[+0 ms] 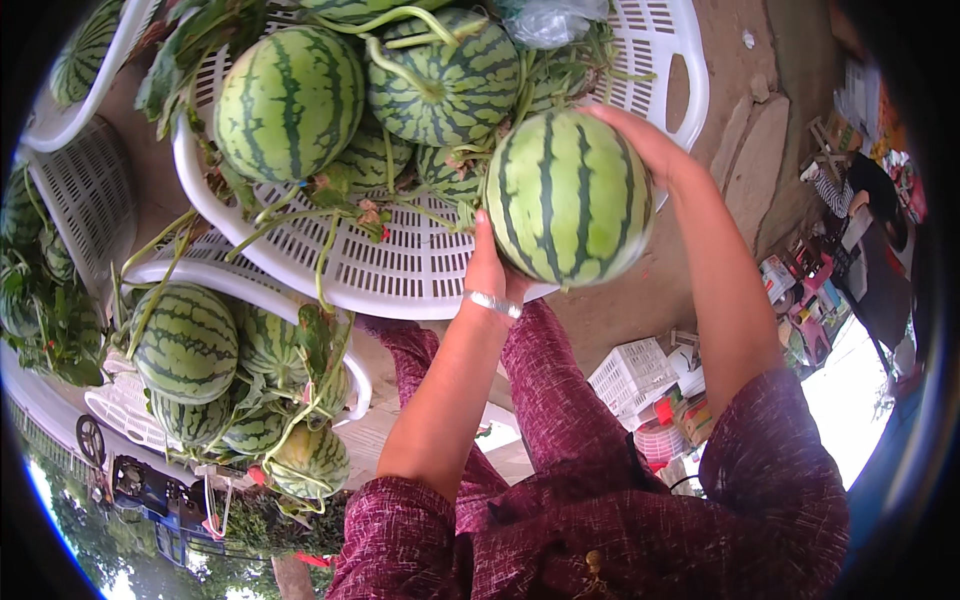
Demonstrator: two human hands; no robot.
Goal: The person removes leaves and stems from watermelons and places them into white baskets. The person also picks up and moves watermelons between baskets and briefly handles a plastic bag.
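Note:
A striped green watermelon (570, 197) is held between my two hands over the near right edge of a white slotted basket (330, 270). My left hand (492, 265), with a silver bracelet at the wrist, supports its lower left side, the thumb upright along the rind. At the upper right my right hand (640, 145) curves round it, its fingers partly hidden behind the fruit. Inside the basket, a large round watermelon (290, 103) lies at the left, and a darker striped one (445, 78) with a curled stem sits beside it. Smaller watermelons show partly beneath them.
Another basket (225, 250) at the lower left is heaped with watermelons (186, 343) and trailing vines. More baskets stand at the far left. A clear plastic bag (553, 20) lies at the back. White crates (634, 378) stand at the right, and a person (880, 200) is farther right.

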